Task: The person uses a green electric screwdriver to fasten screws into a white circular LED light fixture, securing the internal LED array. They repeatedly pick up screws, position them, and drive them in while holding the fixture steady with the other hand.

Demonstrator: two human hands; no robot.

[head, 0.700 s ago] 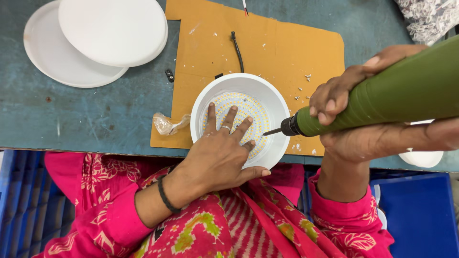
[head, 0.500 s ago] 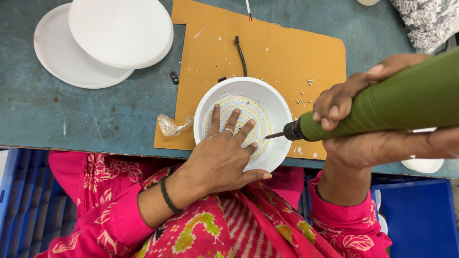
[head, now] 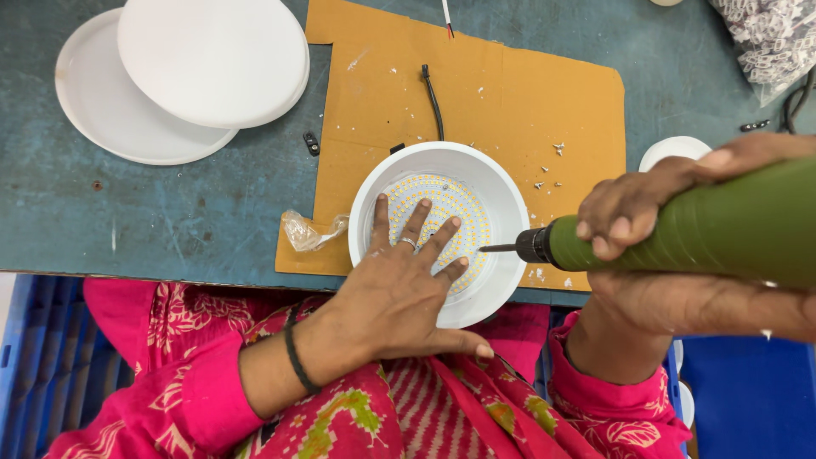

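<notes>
- Head view, the only one: white round lamp housing (head: 442, 229) sits on the near edge of a cardboard sheet (head: 510, 102), partly overhanging the edge of the blue-green table (head: 170, 221), right in front of the person.
- Inside the housing: round LED board (head: 442, 217), yellow dots in rings.
- Left hand (head: 399, 293): flat, fingers spread, pressing down on the LED board; thumb out over the housing's near rim. Ring on one finger, dark band on the wrist.
- Right hand (head: 646, 221): wrapped tight around a green electric screwdriver (head: 705, 229), held almost level; fingers curl over the front of the body.
- Driver bit (head: 501, 248) points left into the housing, tip over the right edge of the LED board, just beside the left fingertips. Contact with the board: cannot tell.
- Black cable (head: 433, 98) runs from the housing's far rim up the cardboard.
- Crumpled clear plastic bag (head: 310, 229) lies at the cardboard's left edge, just beside the housing.
- Two white round covers (head: 195, 68) stacked far left on the table, well apart from the work.
- White debris flecks on the cardboard right of the housing.
</notes>
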